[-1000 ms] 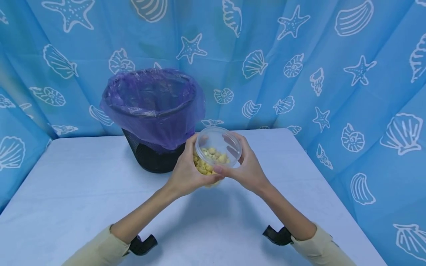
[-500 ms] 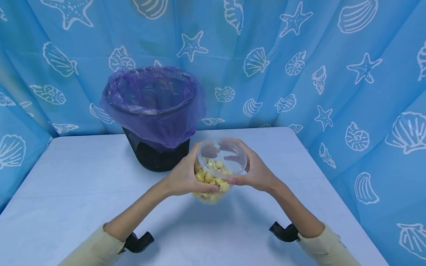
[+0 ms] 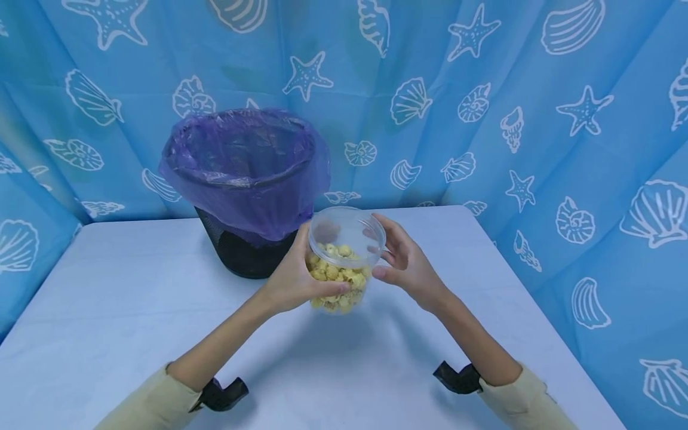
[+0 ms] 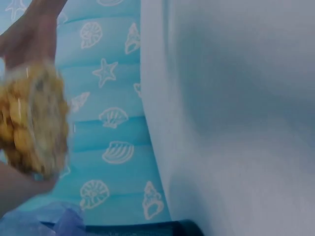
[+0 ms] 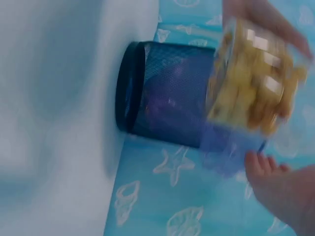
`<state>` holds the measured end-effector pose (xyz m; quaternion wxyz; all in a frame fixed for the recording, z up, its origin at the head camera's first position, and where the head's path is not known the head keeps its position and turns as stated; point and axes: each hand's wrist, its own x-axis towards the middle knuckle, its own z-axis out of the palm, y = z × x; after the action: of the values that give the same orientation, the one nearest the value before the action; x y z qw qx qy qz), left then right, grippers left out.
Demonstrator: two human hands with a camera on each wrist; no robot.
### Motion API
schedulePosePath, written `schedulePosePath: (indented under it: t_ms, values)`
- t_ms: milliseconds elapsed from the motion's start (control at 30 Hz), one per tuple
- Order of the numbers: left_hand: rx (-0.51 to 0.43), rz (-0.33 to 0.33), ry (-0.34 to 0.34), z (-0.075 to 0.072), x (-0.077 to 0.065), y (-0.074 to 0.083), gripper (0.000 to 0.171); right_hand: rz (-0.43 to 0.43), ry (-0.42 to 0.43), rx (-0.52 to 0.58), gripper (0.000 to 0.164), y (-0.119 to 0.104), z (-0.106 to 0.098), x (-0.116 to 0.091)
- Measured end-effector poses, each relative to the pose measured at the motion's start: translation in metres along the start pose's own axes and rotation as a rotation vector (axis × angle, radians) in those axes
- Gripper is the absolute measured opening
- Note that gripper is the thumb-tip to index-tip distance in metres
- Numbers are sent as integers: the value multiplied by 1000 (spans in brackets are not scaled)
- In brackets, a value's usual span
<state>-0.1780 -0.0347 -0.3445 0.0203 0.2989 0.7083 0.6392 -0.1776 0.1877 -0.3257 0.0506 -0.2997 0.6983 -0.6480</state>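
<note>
A clear, round plastic jar [image 3: 346,239] holds yellow popcorn [image 3: 335,275], with the space near its top unfilled. My left hand [image 3: 292,278] grips the jar from the left side, thumb across the front, and keeps it above the table. On the other side my right hand [image 3: 411,275] is beside the rim with its fingers loosely bent and spread. The right wrist view shows a gap between the right hand [image 5: 280,189] and the blurred jar [image 5: 258,78]. Whether a clear lid covers the jar cannot be told.
Behind and left of the jar stands a black mesh bin [image 3: 252,260] lined with a purple plastic bag [image 3: 252,206]. The white table [image 3: 134,286] ends at a blue seashell-patterned curtain [image 3: 419,131] at the back and sides.
The jar came toward me and lower, then shifted slightly back up and left. My right hand, earlier holding the jar's right side, has let go and moved a little away.
</note>
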Motion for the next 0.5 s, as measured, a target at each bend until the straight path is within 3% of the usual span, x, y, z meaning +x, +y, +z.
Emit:
schedulePosePath:
  t_ms: [133,267,367,500]
  values:
    - [139,15,167,11,2,-1,99,-45,138,-127,93,-4,19,-1]
    - [235,18,250,21,3,0,97,-1,263,-196,86,-7,34,2]
    - [264,26,261,23,1,1,97,17,298,-202,81,-7,36,3]
    - [240,54,194,18,-2,5,98,-7,226,-181,82,-8,29,2]
